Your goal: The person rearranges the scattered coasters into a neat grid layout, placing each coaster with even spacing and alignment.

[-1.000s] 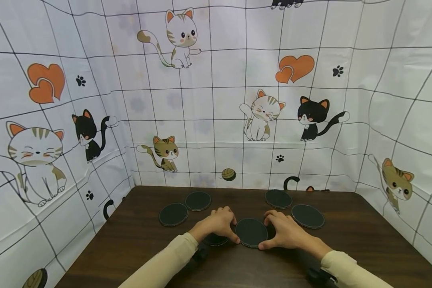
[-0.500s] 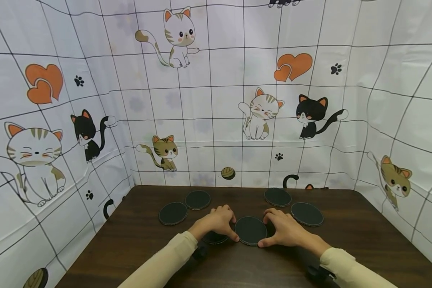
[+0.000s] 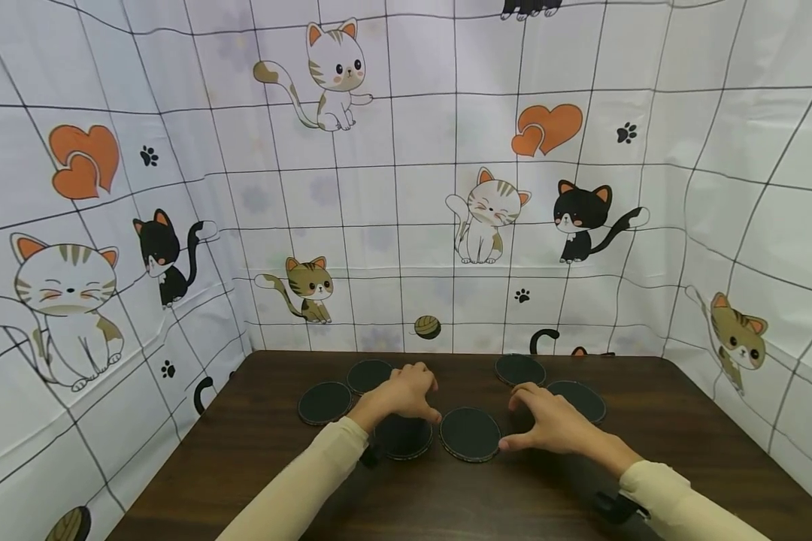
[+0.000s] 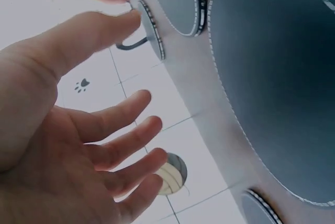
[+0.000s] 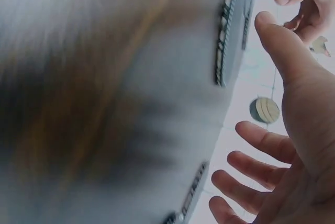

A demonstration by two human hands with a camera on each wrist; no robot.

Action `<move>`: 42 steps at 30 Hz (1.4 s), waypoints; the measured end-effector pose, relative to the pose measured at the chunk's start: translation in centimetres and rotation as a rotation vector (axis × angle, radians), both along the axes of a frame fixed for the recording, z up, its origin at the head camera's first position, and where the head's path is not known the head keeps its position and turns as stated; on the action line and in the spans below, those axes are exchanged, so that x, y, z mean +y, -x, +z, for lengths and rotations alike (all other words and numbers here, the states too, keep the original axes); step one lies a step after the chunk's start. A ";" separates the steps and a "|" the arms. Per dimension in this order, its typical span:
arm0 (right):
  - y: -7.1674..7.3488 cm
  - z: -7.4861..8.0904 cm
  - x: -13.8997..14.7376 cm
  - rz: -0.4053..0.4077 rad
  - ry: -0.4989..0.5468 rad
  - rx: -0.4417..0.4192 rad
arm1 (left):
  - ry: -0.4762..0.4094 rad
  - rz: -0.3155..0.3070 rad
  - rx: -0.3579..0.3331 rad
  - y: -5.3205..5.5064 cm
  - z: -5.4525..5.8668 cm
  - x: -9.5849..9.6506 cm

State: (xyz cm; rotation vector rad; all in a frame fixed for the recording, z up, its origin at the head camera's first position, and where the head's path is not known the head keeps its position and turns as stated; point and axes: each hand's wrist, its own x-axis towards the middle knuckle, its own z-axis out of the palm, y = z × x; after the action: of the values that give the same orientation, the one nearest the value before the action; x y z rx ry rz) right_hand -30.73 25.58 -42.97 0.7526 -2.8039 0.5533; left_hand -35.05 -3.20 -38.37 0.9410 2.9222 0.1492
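Observation:
Two dark round coasters with light stitched rims lie side by side at the middle of the table: the right one (image 3: 470, 434) and the left one (image 3: 403, 440). My left hand (image 3: 401, 396) hovers at the far side of the left coaster, fingers relaxed and apart, holding nothing; in the left wrist view its palm is bare beside a large coaster (image 4: 277, 88). My right hand (image 3: 553, 422) hangs just right of the right coaster, thumb tip close to its rim, fingers loosely spread. The right wrist view shows that palm holding nothing too.
More coasters lie farther back: a left one (image 3: 325, 403) and a back-left one (image 3: 368, 373), partly behind my left hand. A back-right one (image 3: 519, 369) and a right one (image 3: 582, 400) are near my right hand. A cat-print curtain (image 3: 392, 188) surrounds the brown table (image 3: 243, 466).
Both hands have come away from the right middle coaster, the left one up and back, the right one to the right. More of the left middle coaster shows. The coasters stay in place.

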 end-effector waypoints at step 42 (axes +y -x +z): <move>8.4 0.8 5.6 -0.358 -0.174 -0.109 | 0.129 0.125 0.010 10.8 -2.5 12.7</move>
State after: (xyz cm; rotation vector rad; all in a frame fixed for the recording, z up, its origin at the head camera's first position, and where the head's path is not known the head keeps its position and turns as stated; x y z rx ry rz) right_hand -39.12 31.14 -42.20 0.2383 -3.0154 0.2978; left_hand -45.80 9.51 -40.88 0.7431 2.9576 -0.0382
